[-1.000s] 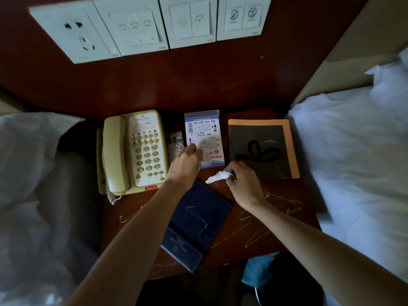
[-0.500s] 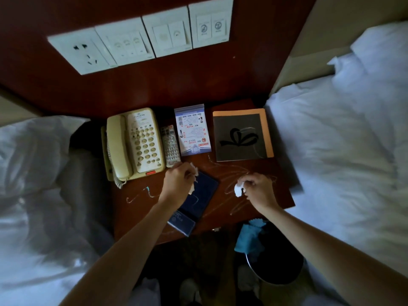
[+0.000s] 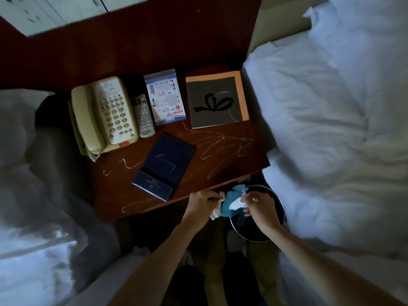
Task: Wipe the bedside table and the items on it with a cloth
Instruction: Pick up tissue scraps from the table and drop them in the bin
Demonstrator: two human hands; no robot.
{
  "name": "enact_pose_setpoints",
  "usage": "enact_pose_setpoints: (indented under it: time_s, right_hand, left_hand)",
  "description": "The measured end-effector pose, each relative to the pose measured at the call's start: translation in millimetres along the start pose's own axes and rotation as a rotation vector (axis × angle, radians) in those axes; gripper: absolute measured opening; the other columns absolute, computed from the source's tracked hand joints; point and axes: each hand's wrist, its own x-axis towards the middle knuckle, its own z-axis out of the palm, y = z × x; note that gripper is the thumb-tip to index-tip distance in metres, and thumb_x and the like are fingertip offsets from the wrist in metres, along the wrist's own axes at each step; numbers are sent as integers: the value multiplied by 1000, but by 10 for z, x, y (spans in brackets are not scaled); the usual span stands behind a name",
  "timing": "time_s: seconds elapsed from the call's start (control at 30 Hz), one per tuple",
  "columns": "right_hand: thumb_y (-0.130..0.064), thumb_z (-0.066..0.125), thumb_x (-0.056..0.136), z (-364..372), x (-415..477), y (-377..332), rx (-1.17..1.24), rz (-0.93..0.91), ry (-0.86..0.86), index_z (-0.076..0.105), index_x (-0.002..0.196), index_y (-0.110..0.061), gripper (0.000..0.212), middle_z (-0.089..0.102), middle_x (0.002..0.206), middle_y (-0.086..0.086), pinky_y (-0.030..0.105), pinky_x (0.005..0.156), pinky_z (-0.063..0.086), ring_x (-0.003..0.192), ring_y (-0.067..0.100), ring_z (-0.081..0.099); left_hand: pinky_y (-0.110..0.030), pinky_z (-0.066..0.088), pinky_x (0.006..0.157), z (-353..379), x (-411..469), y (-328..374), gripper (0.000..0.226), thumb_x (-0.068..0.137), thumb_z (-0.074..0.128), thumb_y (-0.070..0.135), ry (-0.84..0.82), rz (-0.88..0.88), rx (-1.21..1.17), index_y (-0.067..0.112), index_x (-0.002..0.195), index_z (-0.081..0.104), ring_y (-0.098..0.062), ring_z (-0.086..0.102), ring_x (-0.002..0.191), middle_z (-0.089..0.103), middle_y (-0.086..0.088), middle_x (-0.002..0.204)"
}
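Note:
The dark wooden bedside table (image 3: pixel 220 151) carries chalky scribble marks. On it lie a cream telephone (image 3: pixel 103 115), a grey remote (image 3: pixel 143 117), a printed card in a plastic bag (image 3: pixel 165 98), an orange-edged booklet with a bow (image 3: pixel 217 100) and a dark blue folder (image 3: pixel 164 165). My left hand (image 3: pixel 202 203) is off the table's front edge, shut on a crumpled white tissue (image 3: pixel 215 214). My right hand (image 3: pixel 259 205) pinches another white scrap (image 3: pixel 236 204) over a blue cloth (image 3: pixel 229 206) that hangs at the bin's rim.
A round dark waste bin (image 3: pixel 279 208) stands on the floor in front of the table's right corner. White beds (image 3: pixel 331 140) flank the table on both sides. A panel of wall switches (image 3: pixel 55 9) sits above the table.
Both hands drew back from the tabletop to the bin at the front edge, each carrying a white scrap. The view pulled back and tilted down.

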Motion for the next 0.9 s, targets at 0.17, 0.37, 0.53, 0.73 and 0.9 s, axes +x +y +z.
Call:
enact_pose_setpoints:
  time_s: [0.17,0.37,0.53,0.73,0.9]
  right_hand:
    - [4,56,82,-167,91,547,-243,-30,94,74,81,-2,20,73,85,11,6,55,39,72,16,61]
    - [13,53,80,-228,304,1067,-263,56,115,73,77,8,21,72,84,23,-2,50,33,55,-8,57]
    - [9,53,81,-92,572,1618,-288,87,97,71,74,9,19,71,83,23,13,64,42,82,30,67]
    - [0,54,83,26,934,2064,-349,186,49,68,86,3,15,68,97,19,24,72,39,95,30,63]
    - [1,57,83,24,1071,2211,-343,190,27,67,91,-1,13,68,100,17,21,67,34,98,30,62]
  left_hand:
    - [1,41,66,563,23,-174,20,86,59,-1,-85,-70,-12,4,98,74,-12,64,85,72,-11,101]
    - [-15,47,70,1235,107,-419,17,89,59,14,-112,-190,-24,6,99,71,-15,66,87,72,-6,96]
    - [1,37,53,1764,312,-654,14,88,60,16,-100,-270,-68,10,96,70,-8,59,76,68,-2,88]
    - [-5,39,58,2157,588,-837,29,90,49,16,-181,-344,-175,17,113,65,1,52,78,60,7,97]
    - [1,40,68,2189,621,-986,24,92,53,15,-65,-216,-92,13,112,67,-6,61,95,68,3,106]
